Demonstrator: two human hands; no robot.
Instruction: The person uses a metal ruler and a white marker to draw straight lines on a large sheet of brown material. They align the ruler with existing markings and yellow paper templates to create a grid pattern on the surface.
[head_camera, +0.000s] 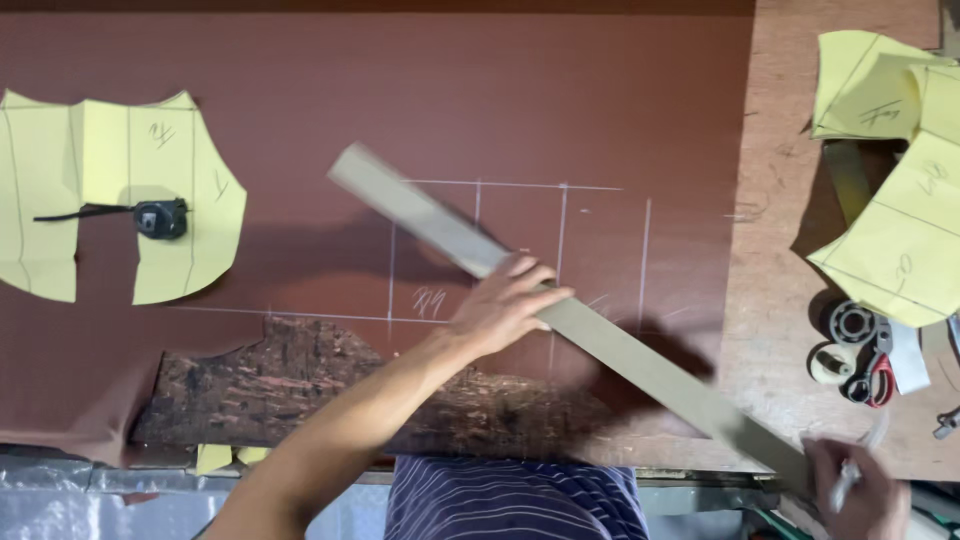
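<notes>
One long flat ruler lies slantwise across one sheet of reddish-brown leather marked with chalk lines. The left hand presses down on the ruler near its middle, fingers narrow and nearly straight, their tips resting on the strip. The right hand is at the ruler's lower end, its fingers curled around a slim white marking tool; whether they also grip the ruler cannot be told. Well beyond the left fingertips, toward the far left, one yellow paper pattern lies on the leather with one black tape measure on top. Above the right hand, several more yellow patterns are stacked on the wooden table, with one pair of red-handled scissors just below them.
</notes>
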